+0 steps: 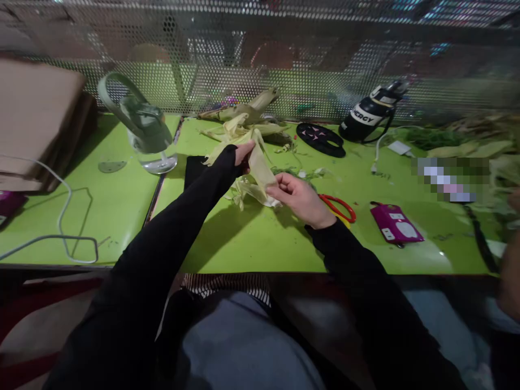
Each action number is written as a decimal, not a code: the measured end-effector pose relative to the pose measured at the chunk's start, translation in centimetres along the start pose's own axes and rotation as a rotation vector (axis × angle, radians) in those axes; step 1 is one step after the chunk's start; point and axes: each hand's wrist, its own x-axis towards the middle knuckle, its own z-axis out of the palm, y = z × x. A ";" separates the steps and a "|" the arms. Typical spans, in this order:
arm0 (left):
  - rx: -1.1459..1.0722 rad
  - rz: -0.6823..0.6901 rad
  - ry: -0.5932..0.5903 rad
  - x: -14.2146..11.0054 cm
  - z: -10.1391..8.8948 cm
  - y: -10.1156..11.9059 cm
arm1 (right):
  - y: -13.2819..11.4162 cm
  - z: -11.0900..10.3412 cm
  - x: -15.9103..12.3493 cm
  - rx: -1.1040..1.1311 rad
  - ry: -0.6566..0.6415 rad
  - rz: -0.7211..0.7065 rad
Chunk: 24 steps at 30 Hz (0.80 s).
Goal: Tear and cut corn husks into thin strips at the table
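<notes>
Both hands hold a pale corn husk (260,172) above a green table (252,238). My left hand (245,151), in a black sleeve, pinches the husk's upper end. My right hand (300,199) is closed on its lower end, nearer to me. More husk strips hang below the held piece. A heap of husks (244,116) lies on the table just beyond my hands, against a perforated metal screen.
Red-handled scissors (339,207) lie right of my right hand, a magenta phone (396,223) further right. A clear jug with green handle (142,130) stands at left, brown boards (38,119) and a white cable (60,216) beyond. Another person's arm (509,276) shows at right.
</notes>
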 end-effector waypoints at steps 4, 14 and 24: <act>-0.175 -0.104 0.126 -0.2 0.6 0.0 | 0.3 0.2 -0.6 -0.183 0.186 -0.034; -0.243 -0.259 -0.151 -2.8 1.9 -1.7 | 0.9 1.7 -0.5 -0.031 0.370 -0.050; -0.239 -0.255 -0.120 -4.6 0.9 -2.5 | 0.2 2.3 -1.5 -0.168 0.292 -0.062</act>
